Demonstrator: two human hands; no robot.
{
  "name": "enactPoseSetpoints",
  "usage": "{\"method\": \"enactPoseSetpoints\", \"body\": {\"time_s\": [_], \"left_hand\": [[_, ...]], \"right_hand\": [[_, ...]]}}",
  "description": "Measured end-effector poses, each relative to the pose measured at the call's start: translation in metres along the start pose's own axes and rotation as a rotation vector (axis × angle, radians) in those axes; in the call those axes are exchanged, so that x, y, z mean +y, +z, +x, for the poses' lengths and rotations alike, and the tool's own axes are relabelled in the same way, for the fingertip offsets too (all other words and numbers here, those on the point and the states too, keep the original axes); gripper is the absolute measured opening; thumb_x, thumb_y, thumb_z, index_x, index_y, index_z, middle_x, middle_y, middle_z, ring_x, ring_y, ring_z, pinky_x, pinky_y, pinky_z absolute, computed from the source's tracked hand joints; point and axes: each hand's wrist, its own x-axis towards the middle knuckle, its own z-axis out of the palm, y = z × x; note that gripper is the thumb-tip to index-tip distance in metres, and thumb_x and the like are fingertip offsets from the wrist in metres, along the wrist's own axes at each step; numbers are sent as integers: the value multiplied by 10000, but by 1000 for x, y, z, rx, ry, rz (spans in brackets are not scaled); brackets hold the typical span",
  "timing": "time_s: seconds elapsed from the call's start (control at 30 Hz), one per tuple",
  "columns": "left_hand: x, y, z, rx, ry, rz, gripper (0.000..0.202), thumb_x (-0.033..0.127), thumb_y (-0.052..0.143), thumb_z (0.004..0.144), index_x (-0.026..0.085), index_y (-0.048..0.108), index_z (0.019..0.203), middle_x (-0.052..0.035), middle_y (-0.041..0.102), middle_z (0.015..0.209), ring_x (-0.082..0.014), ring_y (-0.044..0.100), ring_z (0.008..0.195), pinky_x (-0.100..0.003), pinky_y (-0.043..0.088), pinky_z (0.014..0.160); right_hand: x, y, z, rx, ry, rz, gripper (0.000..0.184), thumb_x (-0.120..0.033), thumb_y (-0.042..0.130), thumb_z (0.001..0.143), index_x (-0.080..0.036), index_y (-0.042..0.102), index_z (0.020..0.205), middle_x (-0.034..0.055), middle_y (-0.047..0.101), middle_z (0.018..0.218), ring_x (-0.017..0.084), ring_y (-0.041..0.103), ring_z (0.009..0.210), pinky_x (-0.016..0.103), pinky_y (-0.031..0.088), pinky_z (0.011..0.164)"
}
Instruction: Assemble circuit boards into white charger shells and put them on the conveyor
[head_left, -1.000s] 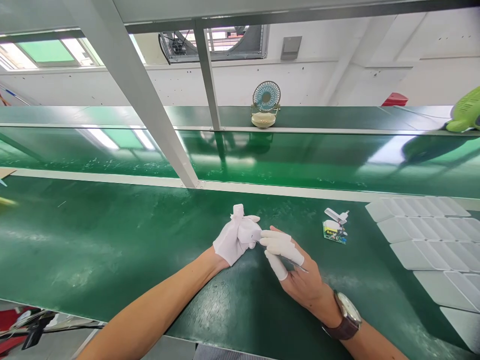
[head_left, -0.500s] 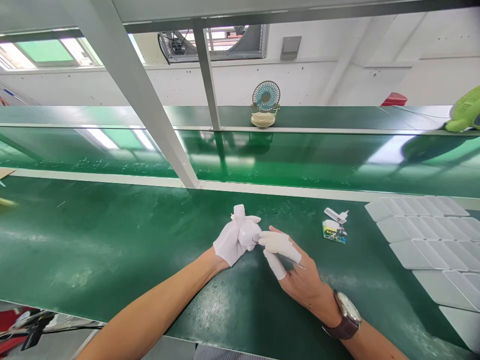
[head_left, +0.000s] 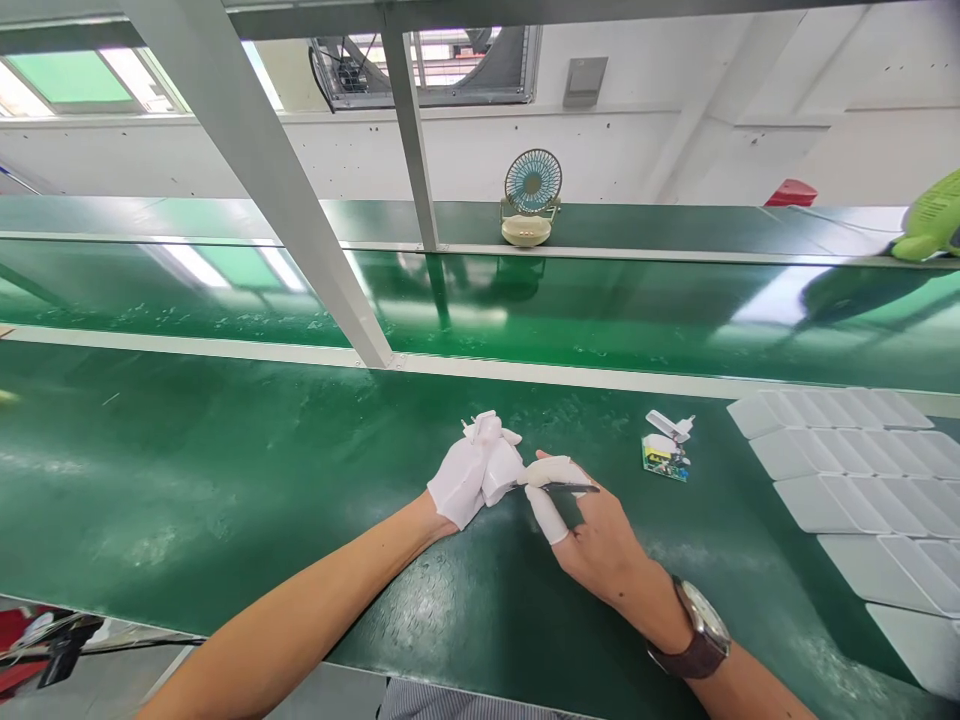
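Note:
My left hand (head_left: 457, 482), in a white glove, is closed around a white plastic housing (head_left: 502, 474) just above the green bench. Small prongs or tabs stick out at its far end; the glove hides much of the rest. Thin tweezers (head_left: 576, 488) are pinched in my right hand (head_left: 600, 540), which wears white finger cots on thumb and fingers. Their tip meets the right side of the housing, though the exact contact is too small to make out. Off to the right lie a small circuit board (head_left: 665, 460) and a white plastic piece (head_left: 670, 426).
Rows of overlapping translucent trays (head_left: 840, 450) cover the bench's right side. A slanted white post (head_left: 300, 220) rises from the bench's back rail (head_left: 525, 372). On the shelf behind stand a small fan (head_left: 532, 185) and a green device (head_left: 930, 220).
The housing has turned in my left hand, with prongs or tabs now showing at its far end. The tweezers lie flatter in my right hand. The view has shifted slightly.

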Motion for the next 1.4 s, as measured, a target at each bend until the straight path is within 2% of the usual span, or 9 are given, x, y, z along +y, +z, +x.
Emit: {"method": "enactPoseSetpoints", "body": {"time_s": [0.1,0.27,0.37,0.53,0.67,0.8,1.0,1.13,1.4], "left_hand": [[-1,4,-2,49,0,-18,653,743,614,834,122,612,1035,-9,606,670,-57,415,406,-203,272,380],[-3,6,0,38,40,-53,594,693,657,838,132,620,1029,12,586,681,-44,380,400,-201,271,376],[-4,3,4,100,33,-61,610,687,717,790,127,634,1018,12,590,673,-59,449,435,-191,309,390],[4,-9,9,154,-7,-298,623,678,656,852,95,632,1071,-59,666,756,-118,618,601,-202,493,519],[18,-15,7,57,-123,-491,646,699,511,923,82,618,1084,-120,692,827,-74,542,499,-163,430,396],[25,-15,4,-20,-140,-605,700,708,452,941,41,625,1063,-163,673,862,-142,650,676,-138,428,375],[24,-14,5,-19,-190,-636,728,725,455,928,31,635,1053,-148,657,864,-143,651,664,-150,435,364],[24,-14,4,-16,-200,-614,728,732,482,913,39,643,1067,-143,662,878,-150,666,677,-152,422,359],[22,-15,3,-51,-207,-596,740,746,496,900,43,649,1068,-127,659,883,-128,650,666,-145,398,368]], "right_hand": [[-2,-3,2,-20,24,2,228,-133,495,984,-237,659,1102,81,709,1097,228,681,1110,406,562,1012],[6,-1,1,-43,15,51,234,-135,508,980,-244,655,1127,81,709,1127,218,692,1045,381,583,941],[16,5,-1,-10,59,127,223,-149,543,972,-252,660,1132,67,725,1116,212,706,1028,376,590,939],[25,10,-2,231,73,316,209,-203,600,972,-276,657,1159,57,734,1112,208,714,1044,381,600,958],[26,9,-3,348,124,361,211,-234,620,974,-272,659,1178,59,742,1105,210,727,1017,403,599,977],[31,11,-5,325,142,325,215,-283,642,964,-249,673,1175,71,756,1099,231,739,1000,425,613,962],[39,13,-10,259,177,201,256,-315,638,965,-241,685,1205,96,749,1153,263,726,1064,468,606,981],[33,9,-9,236,165,100,210,-332,631,961,-246,718,1131,80,768,1082,262,744,988,453,624,940],[36,12,-9,206,153,143,249,-326,621,968,-249,696,1193,78,757,1093,265,726,1037,459,605,974]]}}
